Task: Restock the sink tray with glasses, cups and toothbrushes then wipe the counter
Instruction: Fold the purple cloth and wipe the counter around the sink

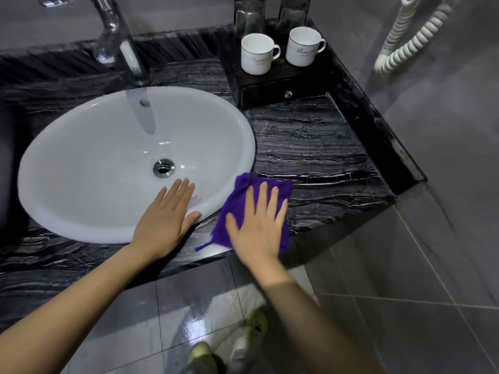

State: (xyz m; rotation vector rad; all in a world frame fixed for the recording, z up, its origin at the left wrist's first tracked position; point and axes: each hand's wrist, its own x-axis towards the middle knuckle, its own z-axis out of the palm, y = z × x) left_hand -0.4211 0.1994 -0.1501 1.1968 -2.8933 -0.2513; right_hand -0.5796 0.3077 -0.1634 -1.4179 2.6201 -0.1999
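Your right grip [256, 228] lay flat, fingers spread, pressing the purple cloth [240, 195] onto the table [310, 147] near its front edge. Your left grip [164, 214] rested straight-fingered on the sink [81, 163] rim. White cups [256, 54] and glasses [249, 14] stood on the tray [270, 86].

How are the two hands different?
The right hand presses flat on the purple cloth on the dark counter. The left hand has no cloth and rests on the white sink's rim. The right hand's fingers are spread apart, while the left hand's fingers lie close together. Both hands are open, palm down, with straight fingers.
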